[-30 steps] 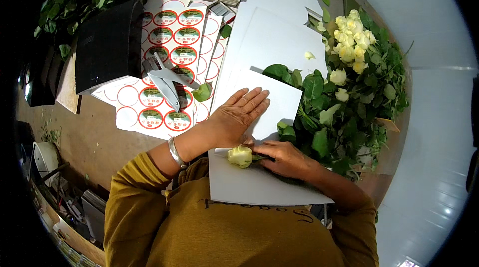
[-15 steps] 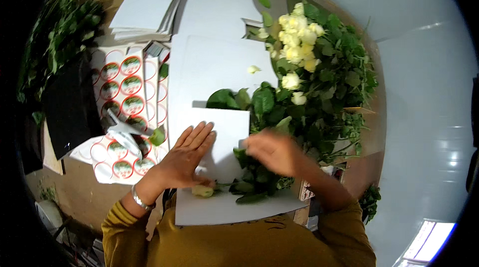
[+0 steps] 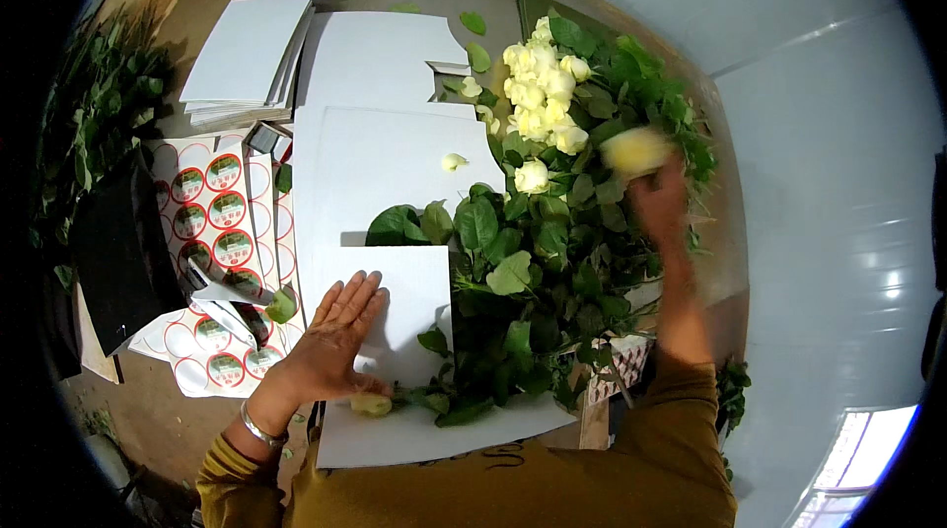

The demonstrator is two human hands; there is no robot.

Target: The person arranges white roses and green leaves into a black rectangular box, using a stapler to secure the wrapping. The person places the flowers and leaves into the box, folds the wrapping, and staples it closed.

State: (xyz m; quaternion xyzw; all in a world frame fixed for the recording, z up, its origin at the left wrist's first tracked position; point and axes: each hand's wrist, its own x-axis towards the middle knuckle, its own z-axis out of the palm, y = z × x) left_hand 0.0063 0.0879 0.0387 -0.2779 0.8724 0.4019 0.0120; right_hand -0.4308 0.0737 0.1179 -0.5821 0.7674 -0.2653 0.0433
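My left hand (image 3: pixel 340 336) lies flat on a small white card sheet (image 3: pixel 404 277), fingers stretched out. Its thumb rests by a pale rose bloom (image 3: pixel 371 404), whose leafy stem runs right over the white board (image 3: pixel 414 439). Smeared by motion, my right hand (image 3: pixel 659 201) is raised over the leaves at the right with a pale yellow rose (image 3: pixel 636 151) in its fingers. More yellow roses (image 3: pixel 538 84) lie bunched beyond, near a single rose (image 3: pixel 531 176). Green rose leaves (image 3: pixel 523 291) spread between my hands, partly hiding the card's right side.
Stacked white card (image 3: pixel 247 50) stands at the far left beside large white sheets (image 3: pixel 385 143). Sheets of round red-rimmed stickers (image 3: pixel 227 242) carry a white-handled tool (image 3: pixel 227 301). Dark foliage (image 3: pixel 99 114) and black material (image 3: pixel 128 242) lie at the left edge.
My right hand has moved away from the card, up and right, and now has a rose in it. My left hand stays flat on the card. The whole view has shifted slightly.
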